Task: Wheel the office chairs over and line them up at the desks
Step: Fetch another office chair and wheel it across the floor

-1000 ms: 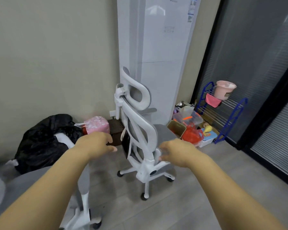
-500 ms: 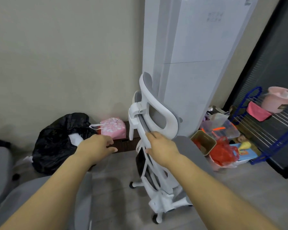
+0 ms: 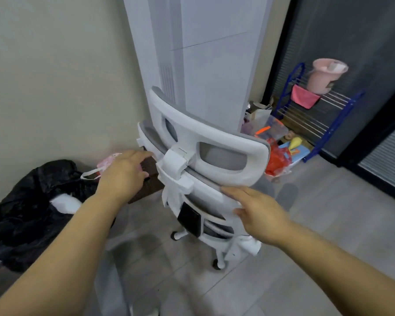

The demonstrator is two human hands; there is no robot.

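Observation:
A white office chair (image 3: 214, 147) with grey mesh and a curved headrest stands on its casters right in front of me, its back turned toward me. My left hand (image 3: 123, 172) reaches to the left end of the backrest top, fingers extended and touching the frame. My right hand (image 3: 258, 213) lies with straight fingers against the right side of the backrest, just below the headrest. Neither hand is curled round the frame.
A tall white appliance (image 3: 198, 53) stands just behind the chair against the wall. A black rubbish bag (image 3: 32, 201) and a pink bag (image 3: 107, 160) lie on the floor at left. A blue rack (image 3: 315, 115) with a pink bucket and floor clutter stand at right. Grey tiled floor lies below.
I have come closer and the chair's back has turned toward me. My right hand slid from the frame's left edge to its right side; my left hand reached forward to the frame.

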